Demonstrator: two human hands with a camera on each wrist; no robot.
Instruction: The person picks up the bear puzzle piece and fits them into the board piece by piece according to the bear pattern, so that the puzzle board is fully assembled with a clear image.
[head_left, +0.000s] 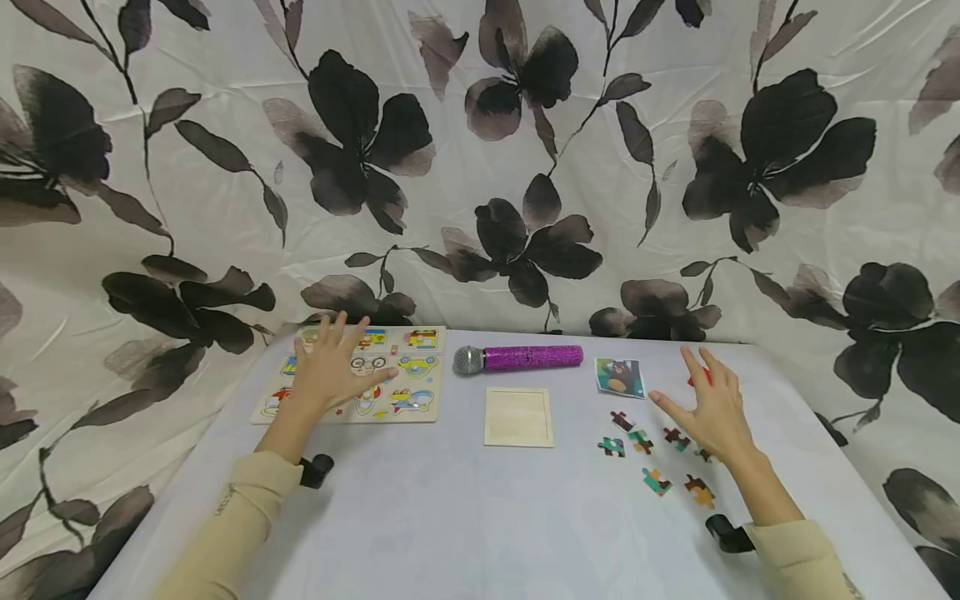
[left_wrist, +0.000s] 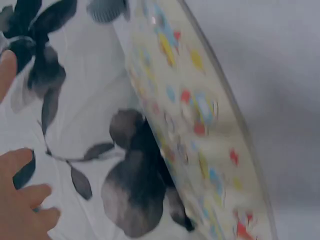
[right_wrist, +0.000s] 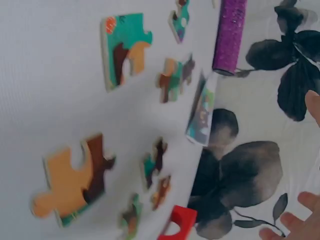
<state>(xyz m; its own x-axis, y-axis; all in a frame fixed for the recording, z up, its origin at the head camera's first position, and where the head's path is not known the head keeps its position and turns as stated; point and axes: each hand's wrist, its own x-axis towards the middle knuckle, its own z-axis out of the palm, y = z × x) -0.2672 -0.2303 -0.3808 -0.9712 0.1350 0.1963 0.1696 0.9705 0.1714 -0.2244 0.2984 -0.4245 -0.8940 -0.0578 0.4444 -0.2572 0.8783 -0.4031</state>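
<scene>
My left hand (head_left: 326, 371), fingers spread, hovers over a wooden peg puzzle board (head_left: 412, 400) with colourful vehicle pieces; it holds nothing. On the right, my right hand (head_left: 716, 410) is also spread and empty, above loose jigsaw pieces (head_left: 699, 492). A red object (head_left: 699, 377) shows partly behind its fingers; in the right wrist view this red piece (right_wrist: 186, 218) has a round cut-out. Several jigsaw pieces (right_wrist: 70, 180) lie scattered on the table. A small picture card (head_left: 620, 377) with a bear lies just left of the right hand.
A purple glittery microphone (head_left: 532, 357) lies at the back middle of the white-covered table (head_left: 420, 517). In front of it is a square wooden tray (head_left: 519, 417) with a raised rim. A floral curtain (head_left: 630, 208) hangs right behind the table's far edge.
</scene>
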